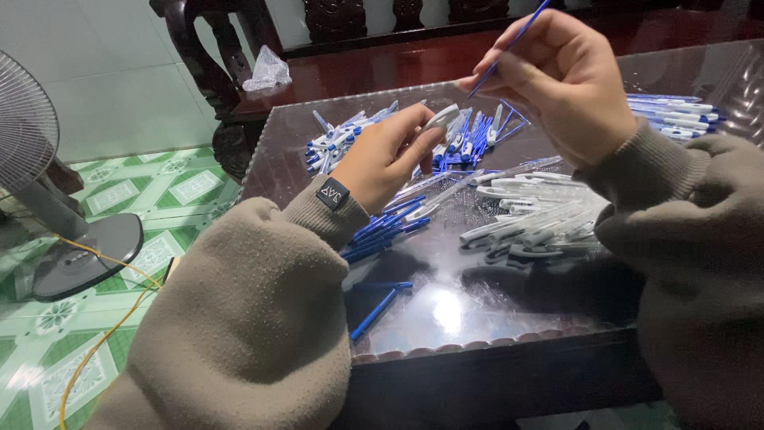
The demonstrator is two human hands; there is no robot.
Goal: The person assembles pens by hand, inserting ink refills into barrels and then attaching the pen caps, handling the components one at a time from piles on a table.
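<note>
floor fan [32,159] far left on tiled floor, yellow cord [103,334] trailing. left hand [386,155] pinching white pen barrel [439,118] over glass-top bench [477,310]. right hand [557,80] pinching thin blue refill [509,44], raised just above barrel. blue refills [382,231] near left wrist, clear barrels [533,215] by right sleeve. risk imo: sleeve could sweep loose parts off bench edge, or refill bends if fed in crooked.

Thin blue refill [509,49] tilted, raised; white pen barrel [440,119] below it.
</note>
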